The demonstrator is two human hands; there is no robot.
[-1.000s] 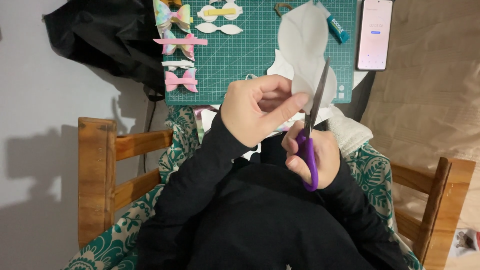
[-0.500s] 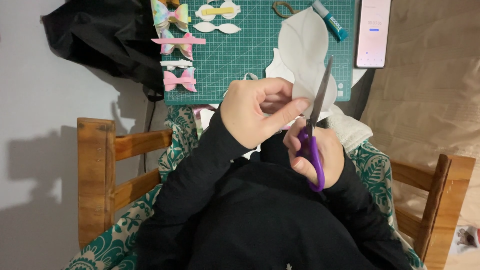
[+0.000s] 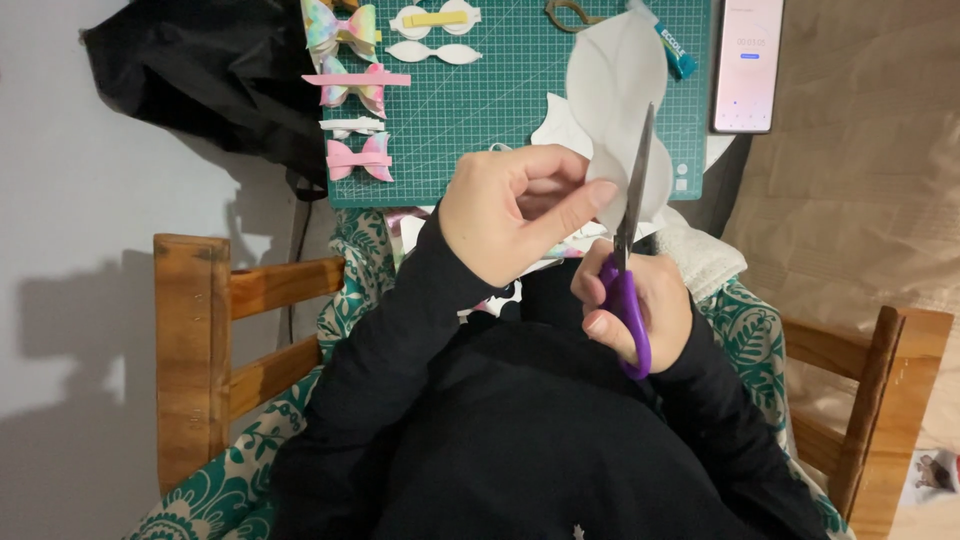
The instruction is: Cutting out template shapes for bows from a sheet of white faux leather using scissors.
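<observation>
Left hand [image 3: 515, 215], centre of frame: fingers curled, thumb and forefinger pinched on the lower edge of a white cut-out sheet [image 3: 615, 95]. The sheet stands up from the pinch toward the upper middle of the frame, its rounded lobes lying over the green cutting mat [image 3: 500, 110].

Right hand [image 3: 635, 305], just right of and below the left hand: closed through the purple handles of a pair of scissors [image 3: 630, 250]. Blades point up the frame and lie along the right edge of the sheet, close together; whether they are fully shut cannot be told. Blade edge touches or overlaps the sheet just beside the left fingertips.

Both arms in black sleeves, lower half of frame.

On the mat, upper left: a column of small bows [image 3: 355, 90], pastel and pink, plus white bow-shaped pieces [image 3: 435, 35] to their right. A teal glue stick [image 3: 675, 50] lies tilted at the mat's upper right. A phone [image 3: 748, 65] with a lit screen lies just right of the mat.

Black fabric [image 3: 190, 80] bunched at upper left. Wooden chair frame [image 3: 200, 340] at left and right edges, with green leaf-patterned cloth [image 3: 755, 340] under the arms.
</observation>
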